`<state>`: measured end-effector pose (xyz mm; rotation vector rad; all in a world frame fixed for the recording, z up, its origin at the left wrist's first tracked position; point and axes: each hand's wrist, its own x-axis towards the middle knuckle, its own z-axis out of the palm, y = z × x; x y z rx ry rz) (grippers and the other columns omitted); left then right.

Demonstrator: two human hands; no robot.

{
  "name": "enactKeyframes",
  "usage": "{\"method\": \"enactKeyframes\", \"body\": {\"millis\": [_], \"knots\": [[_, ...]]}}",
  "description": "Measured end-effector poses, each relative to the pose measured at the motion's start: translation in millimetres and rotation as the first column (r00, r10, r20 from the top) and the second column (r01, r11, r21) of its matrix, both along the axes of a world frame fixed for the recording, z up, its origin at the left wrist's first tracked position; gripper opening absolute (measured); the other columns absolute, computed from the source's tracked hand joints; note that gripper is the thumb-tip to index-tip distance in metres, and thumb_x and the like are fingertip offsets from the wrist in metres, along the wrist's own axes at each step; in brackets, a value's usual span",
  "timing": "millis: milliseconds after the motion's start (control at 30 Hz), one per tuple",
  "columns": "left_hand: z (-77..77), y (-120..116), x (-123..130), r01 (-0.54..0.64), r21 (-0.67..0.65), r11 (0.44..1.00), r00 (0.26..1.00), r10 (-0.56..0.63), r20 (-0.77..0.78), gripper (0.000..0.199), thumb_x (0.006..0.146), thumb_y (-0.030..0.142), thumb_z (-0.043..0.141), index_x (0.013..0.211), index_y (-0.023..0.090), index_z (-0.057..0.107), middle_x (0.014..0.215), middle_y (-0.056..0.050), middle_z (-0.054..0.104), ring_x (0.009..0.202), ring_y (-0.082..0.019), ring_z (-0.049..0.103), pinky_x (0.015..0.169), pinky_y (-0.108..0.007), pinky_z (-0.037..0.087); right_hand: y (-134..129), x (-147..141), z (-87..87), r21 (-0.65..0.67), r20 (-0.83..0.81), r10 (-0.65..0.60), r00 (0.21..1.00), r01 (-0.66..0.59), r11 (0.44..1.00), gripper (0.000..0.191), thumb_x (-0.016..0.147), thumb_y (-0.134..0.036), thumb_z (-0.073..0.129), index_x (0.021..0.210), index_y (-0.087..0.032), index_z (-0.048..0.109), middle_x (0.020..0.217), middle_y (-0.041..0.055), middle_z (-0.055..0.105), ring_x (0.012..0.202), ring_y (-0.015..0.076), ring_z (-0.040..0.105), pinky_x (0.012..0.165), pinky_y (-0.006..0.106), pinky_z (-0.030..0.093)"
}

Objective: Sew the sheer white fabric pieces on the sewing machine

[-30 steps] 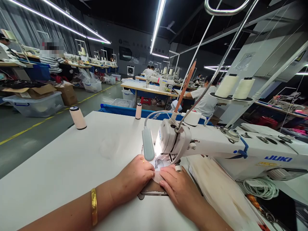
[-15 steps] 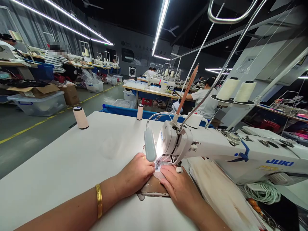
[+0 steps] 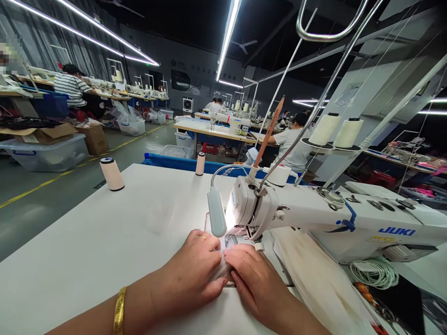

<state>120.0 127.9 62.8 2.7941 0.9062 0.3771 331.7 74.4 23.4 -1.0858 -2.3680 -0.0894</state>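
Observation:
A small piece of pale, sheer fabric [image 3: 220, 271] lies at the front of the white sewing machine [image 3: 296, 204], below its lit needle area. My left hand [image 3: 193, 267] is closed on the fabric's left side, thumb and fingers drawn together. On the other side, my right hand [image 3: 258, 281] has its fingers bent and pressed onto the same fabric, with the thumb tucked close. The fingertips of both hands nearly meet just in front of the presser foot [image 3: 230, 240]. My hands cover much of the fabric. A grey lamp [image 3: 217, 213] hangs over the left fingers.
Two pale pink thread spools [image 3: 112, 175] [image 3: 200, 164] stand on the white table [image 3: 150, 218]. Cream cloth [image 3: 317, 274] lies under the machine arm, beside a coiled white cord [image 3: 373, 273]. A pencil [image 3: 269, 132] sticks up from the machine head. Co-workers sit at machines beyond.
Both hands have come nearer to me, and my left thumb now reaches toward the right hand. The brown patch seen between the hands is mostly covered now. The view has shifted slightly.

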Motion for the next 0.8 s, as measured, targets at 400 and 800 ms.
{"method": "enactKeyframes", "body": {"millis": [400, 800], "knots": [[-22.7, 6.3, 0.6, 0.14, 0.027, 0.99, 0.984, -0.142, 0.112, 0.023, 0.093, 0.016, 0.048, 0.072, 0.019, 0.054, 0.09, -0.001, 0.067, 0.083, -0.019, 0.056, 0.076, -0.035, 0.043, -1.5, 7.8, 0.4, 0.029, 0.084, -0.047, 0.995, 0.044, 0.999, 0.021, 0.089, -0.003, 0.048, 0.09, -0.022, 0.058, 0.097, 0.0031, 0.067, 0.093, 0.0198, 0.056, 0.081, 0.033, 0.041], [-26.5, 10.8, 4.3, 0.113, 0.083, 0.99, 0.984, -0.123, 0.127, 0.02, 0.093, 0.016, 0.051, 0.076, 0.018, 0.06, 0.089, -0.001, 0.07, 0.083, -0.019, 0.059, 0.073, -0.035, 0.044, 1.7, 9.5, -6.5, 0.026, 0.085, -0.15, 0.985, 0.149, 0.989, 0.031, 0.084, -0.002, 0.049, 0.103, -0.023, 0.063, 0.095, 0.0034, 0.068, 0.084, 0.0201, 0.057, 0.078, 0.034, 0.041]]}}
